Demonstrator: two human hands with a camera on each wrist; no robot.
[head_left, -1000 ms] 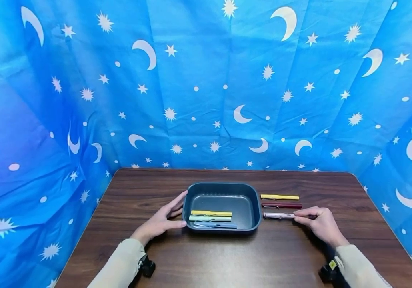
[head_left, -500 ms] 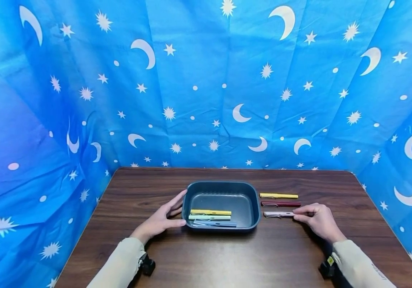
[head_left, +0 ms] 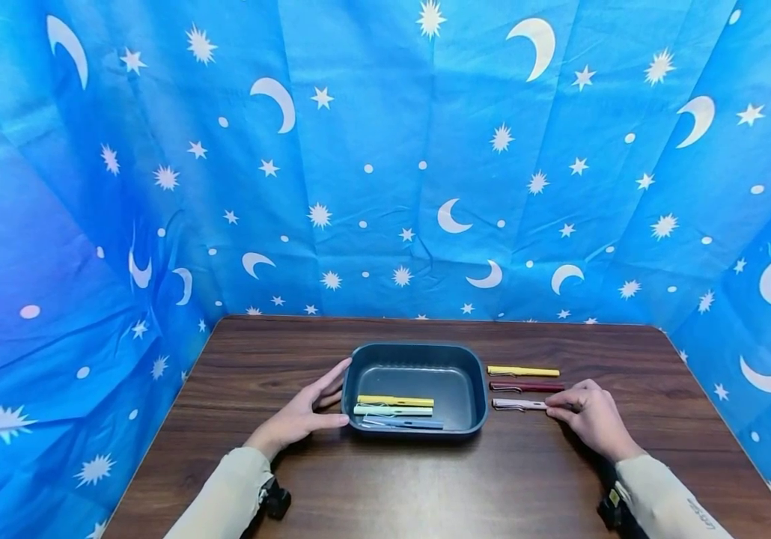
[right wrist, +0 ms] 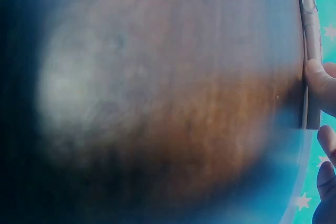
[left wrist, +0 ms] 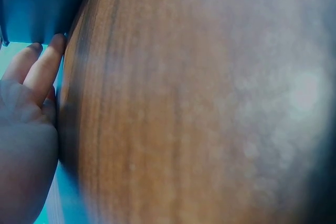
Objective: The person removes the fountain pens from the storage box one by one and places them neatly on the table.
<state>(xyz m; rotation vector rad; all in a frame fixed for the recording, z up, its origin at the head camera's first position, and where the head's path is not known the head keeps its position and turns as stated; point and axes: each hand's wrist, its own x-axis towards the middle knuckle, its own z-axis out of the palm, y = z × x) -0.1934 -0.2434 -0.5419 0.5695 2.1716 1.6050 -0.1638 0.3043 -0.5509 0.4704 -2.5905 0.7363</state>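
In the head view a dark blue-grey rectangular tray [head_left: 419,376] sits on the table. My left hand [head_left: 299,416] rests against its left side, fingers and thumb spread along the wall. Inside lie a yellow pen [head_left: 395,401], a pale green pen [head_left: 391,411] and a light blue pen [head_left: 404,424]. To the tray's right, a yellow pen [head_left: 524,371], a dark red pen [head_left: 524,387] and a silvery-pink pen [head_left: 517,405] lie in parallel. My right hand [head_left: 593,421] pinches the right end of the silvery-pink pen, which also shows in the right wrist view [right wrist: 312,38].
The brown wooden table [head_left: 419,490] has its back edge against a blue cloth [head_left: 385,187] with moons and stars. More cloth hangs at both sides. Both wrists carry small black cameras under pale sleeves [head_left: 224,486].
My right hand has shifted slightly left on the end of the silvery-pink pen. The left hand, tray and other pens keep their places; the head view has tilted a little.
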